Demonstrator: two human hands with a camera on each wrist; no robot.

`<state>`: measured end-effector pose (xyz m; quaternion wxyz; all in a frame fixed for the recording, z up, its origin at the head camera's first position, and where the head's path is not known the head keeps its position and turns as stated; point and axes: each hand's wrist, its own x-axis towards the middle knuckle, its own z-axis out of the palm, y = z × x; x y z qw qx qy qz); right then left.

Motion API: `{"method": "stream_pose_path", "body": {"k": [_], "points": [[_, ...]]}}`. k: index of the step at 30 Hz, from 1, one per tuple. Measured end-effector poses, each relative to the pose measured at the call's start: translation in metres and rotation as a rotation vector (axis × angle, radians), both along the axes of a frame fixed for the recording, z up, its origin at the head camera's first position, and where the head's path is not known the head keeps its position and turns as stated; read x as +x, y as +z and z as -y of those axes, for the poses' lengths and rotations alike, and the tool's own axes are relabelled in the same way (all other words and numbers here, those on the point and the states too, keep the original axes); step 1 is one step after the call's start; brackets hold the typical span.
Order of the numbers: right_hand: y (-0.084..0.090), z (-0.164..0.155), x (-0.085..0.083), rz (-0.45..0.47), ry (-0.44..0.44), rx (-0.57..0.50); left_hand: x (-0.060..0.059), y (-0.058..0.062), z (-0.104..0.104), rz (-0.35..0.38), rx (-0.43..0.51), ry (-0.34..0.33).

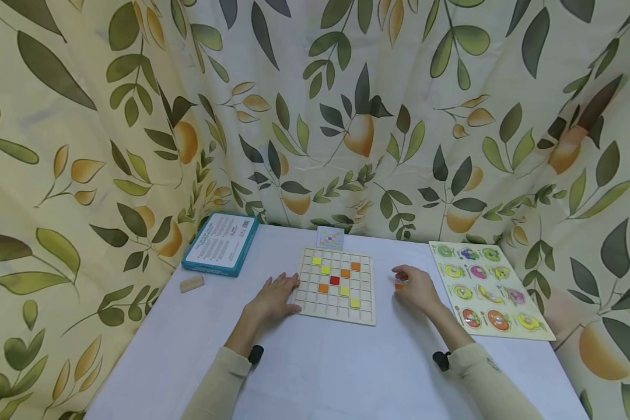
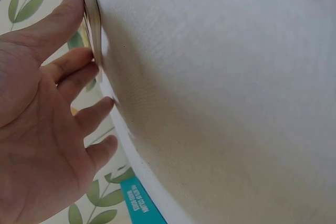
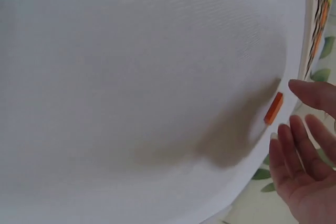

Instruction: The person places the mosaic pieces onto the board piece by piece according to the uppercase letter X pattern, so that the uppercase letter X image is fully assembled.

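White table [image 1: 320, 367], leafy curtain [image 1: 315, 87]; both grips apparently loose, right hand [image 1: 416, 289] by orange tile [image 3: 273, 108].

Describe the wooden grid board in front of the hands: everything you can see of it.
The wooden grid board is a pale, square tray divided into small square cells, lying flat on the white table. Most cells are empty; a few hold coloured tiles: one red near the centre, with yellow and orange ones around it. The left hand rests with straight fingers against its left edge. The right hand is apart from it, beside a loose orange tile.
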<state>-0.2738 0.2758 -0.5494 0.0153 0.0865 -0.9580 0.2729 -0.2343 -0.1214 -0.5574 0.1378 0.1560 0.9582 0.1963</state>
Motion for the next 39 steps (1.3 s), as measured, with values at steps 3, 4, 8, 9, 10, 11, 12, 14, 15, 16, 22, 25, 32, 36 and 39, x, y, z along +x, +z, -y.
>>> {"method": "stream_pose_path", "body": {"k": [3,4,8,9,10,11,12,14,15,16,22,25,32,36,39], "points": [[-0.003,-0.007,0.001,0.034,-0.014,-0.003,0.0,0.001,-0.001,-0.006,0.0,0.004],[-0.004,-0.009,0.001,0.043,-0.015,-0.003,0.0,0.001,-0.001,-0.006,-0.001,0.005],[-0.005,-0.014,0.001,0.043,-0.012,0.001,0.001,0.002,0.0,-0.004,0.0,0.006],[-0.006,-0.015,0.001,0.04,-0.012,0.002,0.001,0.002,0.0,-0.001,-0.003,0.008],[-0.006,-0.016,0.0,0.041,-0.013,-0.002,0.001,0.002,0.0,0.001,-0.003,0.01],[-0.007,-0.016,0.0,0.042,-0.01,-0.003,0.001,0.002,0.0,0.004,-0.007,0.012],[-0.008,-0.017,0.0,0.043,-0.007,-0.005,0.002,0.002,-0.001,0.005,-0.011,0.013],[-0.008,-0.016,-0.001,0.052,-0.012,-0.01,0.002,0.002,-0.001,0.003,-0.01,0.014],[-0.008,-0.016,0.0,0.053,-0.013,-0.012,0.002,0.003,-0.001,0.004,-0.012,0.014],[-0.008,-0.015,0.0,0.054,-0.013,-0.015,0.002,0.003,-0.001,0.002,-0.007,0.014],[-0.005,-0.012,0.001,0.038,-0.01,-0.035,0.002,0.003,-0.001,-0.004,0.005,0.015],[-0.006,-0.011,0.001,0.043,-0.009,-0.063,0.002,0.003,-0.001,-0.007,-0.003,0.013],[-0.008,-0.009,0.002,0.057,-0.017,-0.091,0.002,0.003,-0.002,0.01,-0.015,0.022],[-0.008,-0.008,0.002,0.054,-0.023,-0.076,0.002,0.002,-0.002,0.006,-0.009,0.022],[-0.008,-0.009,0.002,0.043,-0.015,-0.064,0.002,0.001,-0.002,0.003,0.0,0.021]]}}
